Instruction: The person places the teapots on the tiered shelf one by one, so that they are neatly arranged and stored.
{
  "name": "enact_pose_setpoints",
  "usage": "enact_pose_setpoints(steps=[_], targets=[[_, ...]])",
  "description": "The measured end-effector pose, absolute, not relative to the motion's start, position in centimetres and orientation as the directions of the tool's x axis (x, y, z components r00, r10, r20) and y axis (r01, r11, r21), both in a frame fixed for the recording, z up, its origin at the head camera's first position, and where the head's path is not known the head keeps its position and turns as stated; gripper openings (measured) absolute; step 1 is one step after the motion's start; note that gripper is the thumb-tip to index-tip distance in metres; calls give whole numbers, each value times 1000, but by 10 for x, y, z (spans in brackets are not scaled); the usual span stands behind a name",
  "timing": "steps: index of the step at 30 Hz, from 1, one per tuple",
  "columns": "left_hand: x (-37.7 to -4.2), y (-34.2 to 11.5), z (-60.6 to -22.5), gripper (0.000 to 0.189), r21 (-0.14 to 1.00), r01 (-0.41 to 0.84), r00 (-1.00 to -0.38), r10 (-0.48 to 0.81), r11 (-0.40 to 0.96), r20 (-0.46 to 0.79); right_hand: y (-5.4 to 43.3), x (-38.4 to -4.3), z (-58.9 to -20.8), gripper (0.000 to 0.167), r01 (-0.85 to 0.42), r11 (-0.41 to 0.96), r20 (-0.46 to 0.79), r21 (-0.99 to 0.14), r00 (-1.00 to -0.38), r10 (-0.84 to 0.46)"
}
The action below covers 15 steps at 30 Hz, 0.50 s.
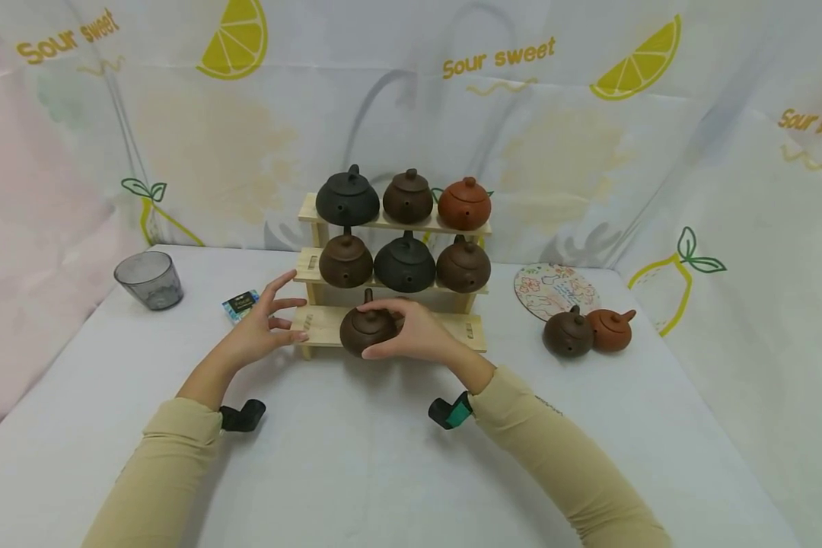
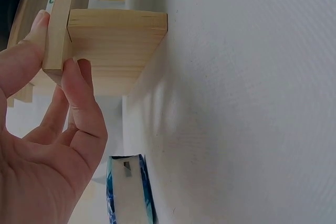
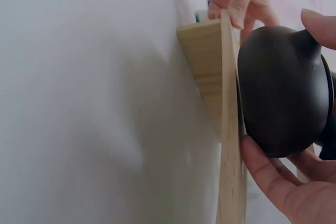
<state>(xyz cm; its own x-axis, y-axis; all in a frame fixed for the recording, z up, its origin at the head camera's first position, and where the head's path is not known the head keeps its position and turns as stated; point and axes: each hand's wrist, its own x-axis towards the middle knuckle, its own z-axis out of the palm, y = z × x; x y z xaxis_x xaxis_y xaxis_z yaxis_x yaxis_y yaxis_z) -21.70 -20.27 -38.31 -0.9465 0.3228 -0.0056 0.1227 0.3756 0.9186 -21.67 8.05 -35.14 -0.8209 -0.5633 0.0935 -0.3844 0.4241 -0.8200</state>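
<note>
A dark brown teapot (image 1: 356,335) rests on the lowest tier of a wooden display rack (image 1: 322,326). Curled around its right side, my right hand (image 1: 421,335) holds it, one finger reaching over near the lid. The right wrist view shows the pot's smooth body (image 3: 281,93) close against the board, with fingertips (image 3: 254,153) at its base. My left hand (image 1: 256,331) grips the left end of that lowest tier. In the left wrist view, thumb and fingers pinch the board (image 2: 59,51) from both sides.
Several teapots fill the upper tiers, among them a red one (image 1: 464,205) and a black one (image 1: 406,266). Right of the rack are a brown teapot (image 1: 567,335), a red-brown teapot (image 1: 611,331) and a patterned round mat (image 1: 551,289). Leftward stand a blue packet (image 1: 240,304) and a grey glass (image 1: 152,281).
</note>
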Motion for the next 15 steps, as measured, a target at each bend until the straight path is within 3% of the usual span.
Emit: enact_pose_setpoints(steps=[15], targets=[[-216,-203,-383,102,926,114,-946,325,360,-10,47,-217,-356,58,-388,413,144,-824,-848,-509]])
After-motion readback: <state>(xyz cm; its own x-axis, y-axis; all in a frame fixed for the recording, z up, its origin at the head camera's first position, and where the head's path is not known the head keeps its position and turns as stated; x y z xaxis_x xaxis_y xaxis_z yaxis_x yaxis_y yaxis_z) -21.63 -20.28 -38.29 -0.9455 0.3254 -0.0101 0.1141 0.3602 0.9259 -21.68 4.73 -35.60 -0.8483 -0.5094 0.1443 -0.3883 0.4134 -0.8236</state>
